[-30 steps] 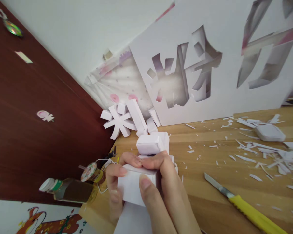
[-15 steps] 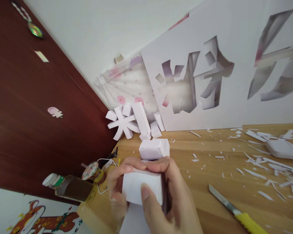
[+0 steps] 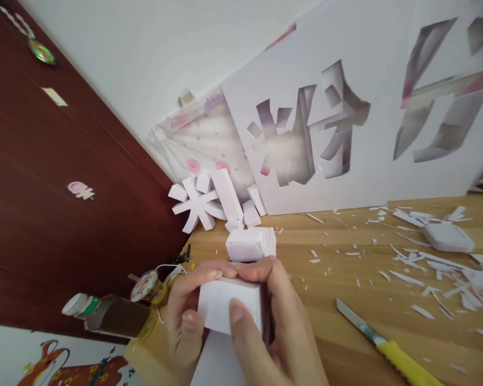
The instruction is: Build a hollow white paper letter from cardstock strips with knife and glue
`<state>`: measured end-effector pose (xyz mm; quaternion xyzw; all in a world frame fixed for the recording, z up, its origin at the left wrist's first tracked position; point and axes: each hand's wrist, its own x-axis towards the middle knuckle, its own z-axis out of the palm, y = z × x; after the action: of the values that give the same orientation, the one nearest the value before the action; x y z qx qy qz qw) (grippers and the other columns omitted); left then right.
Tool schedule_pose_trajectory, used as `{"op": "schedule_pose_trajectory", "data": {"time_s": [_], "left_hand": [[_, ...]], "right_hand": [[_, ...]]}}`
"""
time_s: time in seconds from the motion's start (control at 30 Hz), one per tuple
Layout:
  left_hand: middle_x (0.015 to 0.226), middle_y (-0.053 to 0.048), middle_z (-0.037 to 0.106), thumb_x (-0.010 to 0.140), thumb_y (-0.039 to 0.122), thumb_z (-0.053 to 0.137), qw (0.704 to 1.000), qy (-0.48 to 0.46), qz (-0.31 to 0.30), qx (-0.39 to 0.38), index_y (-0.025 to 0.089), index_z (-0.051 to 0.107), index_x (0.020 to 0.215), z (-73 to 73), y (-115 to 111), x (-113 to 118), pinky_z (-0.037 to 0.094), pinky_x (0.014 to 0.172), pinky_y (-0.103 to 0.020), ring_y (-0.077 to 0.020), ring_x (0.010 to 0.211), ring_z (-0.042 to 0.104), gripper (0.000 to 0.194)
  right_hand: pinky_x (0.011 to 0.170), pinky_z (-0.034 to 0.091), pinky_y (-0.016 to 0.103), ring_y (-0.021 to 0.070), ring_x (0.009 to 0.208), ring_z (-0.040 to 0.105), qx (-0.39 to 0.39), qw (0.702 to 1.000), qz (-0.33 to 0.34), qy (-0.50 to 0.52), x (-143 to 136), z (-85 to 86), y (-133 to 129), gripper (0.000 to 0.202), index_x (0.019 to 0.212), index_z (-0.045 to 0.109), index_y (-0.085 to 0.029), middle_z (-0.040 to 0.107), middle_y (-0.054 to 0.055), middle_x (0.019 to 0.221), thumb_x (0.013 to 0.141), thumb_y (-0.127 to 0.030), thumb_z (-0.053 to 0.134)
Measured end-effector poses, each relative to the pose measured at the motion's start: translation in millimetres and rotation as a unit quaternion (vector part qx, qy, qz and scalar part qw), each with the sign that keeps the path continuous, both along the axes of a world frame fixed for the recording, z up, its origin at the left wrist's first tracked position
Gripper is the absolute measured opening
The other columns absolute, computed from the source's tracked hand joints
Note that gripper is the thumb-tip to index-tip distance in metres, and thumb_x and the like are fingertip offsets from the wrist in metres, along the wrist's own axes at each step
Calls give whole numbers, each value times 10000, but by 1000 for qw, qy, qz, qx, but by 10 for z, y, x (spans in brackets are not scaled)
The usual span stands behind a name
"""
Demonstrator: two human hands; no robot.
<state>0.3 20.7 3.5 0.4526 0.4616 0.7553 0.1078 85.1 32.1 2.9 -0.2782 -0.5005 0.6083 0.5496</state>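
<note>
My left hand [image 3: 187,316] and my right hand [image 3: 273,327] are closed around a white block [image 3: 219,303] of paper or foam board. The fingertips of both hands meet over its far edge, and my right thumb presses on its near face. A longer white strip [image 3: 219,359] extends from under the block towards me; whether it is joined to the block I cannot tell. Just beyond my fingers lies another white box-like piece [image 3: 245,244]. To the right rests a craft knife [image 3: 398,356] with a yellow handle, its blade exposed and pointing away from me.
White cut-out character pieces [image 3: 201,201] stand at the back left. A large white board [image 3: 282,187] with cut-out shapes leans on the wall. White scraps [image 3: 443,268] litter the table's right. A bottle [image 3: 112,316] and a lidded cup [image 3: 147,287] stand left, near a dark red door [image 3: 64,161].
The view has turned slightly right, so the surroundings sit further left. Both hands keep their grip on the block; the left thumb has shifted slightly.
</note>
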Motion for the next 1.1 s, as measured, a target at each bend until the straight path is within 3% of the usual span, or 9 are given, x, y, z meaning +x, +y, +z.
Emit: {"op": "schedule_pose_trajectory", "data": {"time_s": [0.1, 0.17, 0.33, 0.5, 0.67, 0.83, 1.0, 1.1], "left_hand": [[876, -40, 742, 924, 581, 576, 998, 43, 30, 20, 294, 763, 943, -13, 29, 33, 581, 762, -378, -266, 842, 666, 343], [895, -43, 731, 925, 575, 585, 999, 21, 31, 11, 293, 751, 960, -17, 16, 65, 566, 812, -364, -269, 904, 654, 329], [975, -47, 734, 922, 604, 613, 999, -28, -30, -27, 286, 750, 993, 2, -51, 104, 561, 853, -339, -261, 957, 671, 354], [918, -63, 750, 966, 736, 372, 985, -133, -98, -59, 254, 773, 890, 78, -59, 113, 581, 882, -363, -245, 915, 709, 631], [977, -68, 753, 918, 443, 663, 980, -147, -115, -66, 249, 795, 982, 106, -81, 136, 573, 886, -320, -263, 1010, 713, 244], [963, -67, 754, 914, 437, 682, 977, -136, -163, -34, 259, 776, 1007, 34, -71, 91, 549, 901, -322, -248, 968, 708, 222], [985, -60, 736, 888, 467, 722, 967, -116, -226, -19, 256, 769, 1005, -54, 35, 22, 535, 904, -304, -225, 995, 676, 246], [967, -45, 741, 904, 422, 718, 963, -127, -237, 2, 260, 776, 1008, -62, 74, 45, 518, 902, -273, -202, 977, 681, 201]], "right_hand": [[728, 512, 375, 252, 962, 649, 16, 1000, 3, 4, 23, -19, 28, 121, 1046, 560, -289, 686, 55, 1056, 927, -309, 573], [737, 536, 372, 250, 958, 669, 26, 1000, 6, 6, 48, -35, 50, 82, 1032, 581, -286, 706, 65, 1067, 964, -332, 572], [775, 578, 399, 272, 943, 702, 18, 1000, 9, -2, 122, -61, 81, 113, 1002, 631, -295, 735, 78, 1034, 981, -401, 597], [777, 570, 388, 263, 961, 715, -33, 999, 13, -25, 152, 19, 74, 120, 982, 624, -304, 747, 57, 1120, 997, -322, 507], [799, 553, 386, 268, 968, 697, -86, 994, -4, -61, 148, 182, 33, 84, 969, 607, -317, 751, 29, 1102, 973, -327, 524], [726, 515, 338, 235, 871, 677, -87, 993, -15, -75, 167, 125, 64, 230, 986, 587, -320, 732, 16, 1045, 1009, -531, 498], [664, 510, 323, 232, 774, 672, -17, 999, -12, -25, 246, -19, 258, 127, 929, 639, -277, 710, 13, 866, 934, -397, 597], [661, 492, 309, 220, 766, 663, -34, 999, -38, -6, 245, -18, 283, 111, 915, 644, -261, 702, 10, 852, 904, -365, 608]]}}
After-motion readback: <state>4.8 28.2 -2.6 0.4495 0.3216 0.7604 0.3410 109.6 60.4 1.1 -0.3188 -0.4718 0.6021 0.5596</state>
